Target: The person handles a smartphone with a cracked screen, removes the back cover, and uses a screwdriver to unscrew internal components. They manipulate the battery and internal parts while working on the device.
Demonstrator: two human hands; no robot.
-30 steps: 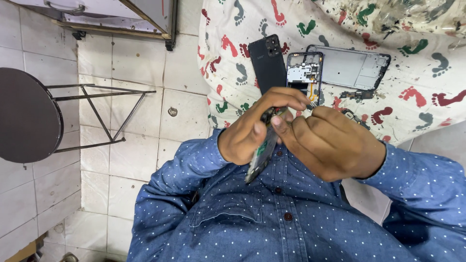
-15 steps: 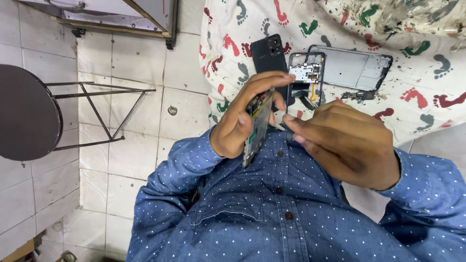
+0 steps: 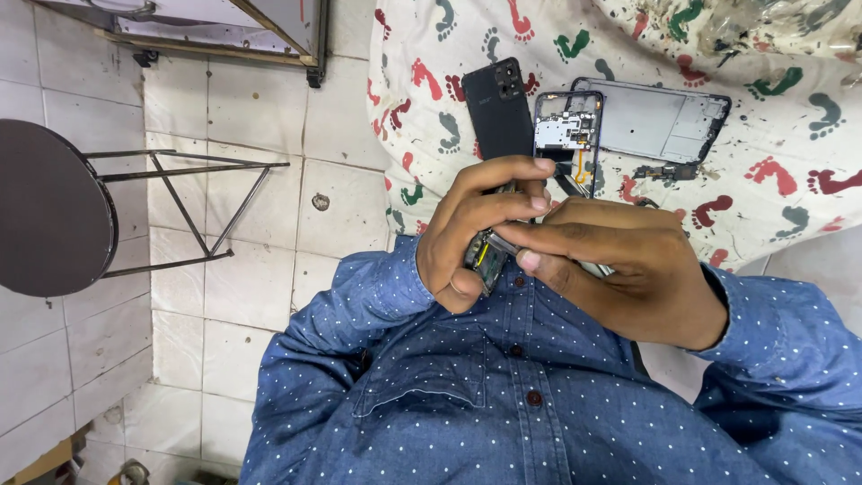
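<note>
My left hand [image 3: 467, 233] is closed around an opened phone body [image 3: 485, 258], held edge-on just above my chest, with a yellow part showing inside it. My right hand [image 3: 628, 269] lies across from the right. Its thumb and fingers pinch a thin metal tool [image 3: 594, 267] whose tip meets the phone body. Both hands touch over my blue dotted shirt [image 3: 503, 404]. Beyond them, on the cloth, lie a black phone back cover [image 3: 498, 108], a phone frame with its circuit board bare [image 3: 567, 135] and a larger empty phone frame [image 3: 664, 121].
The table is covered by a white cloth printed with coloured footprints [image 3: 772, 189]. A round dark stool on metal legs [image 3: 54, 211] stands on the tiled floor [image 3: 260, 269] at left. A metal-framed fixture [image 3: 269, 27] runs along the top left.
My left hand's fingers have curled further over the phone body. My right hand has dropped lower and flattened across it, its fingertips now at the phone's edge.
</note>
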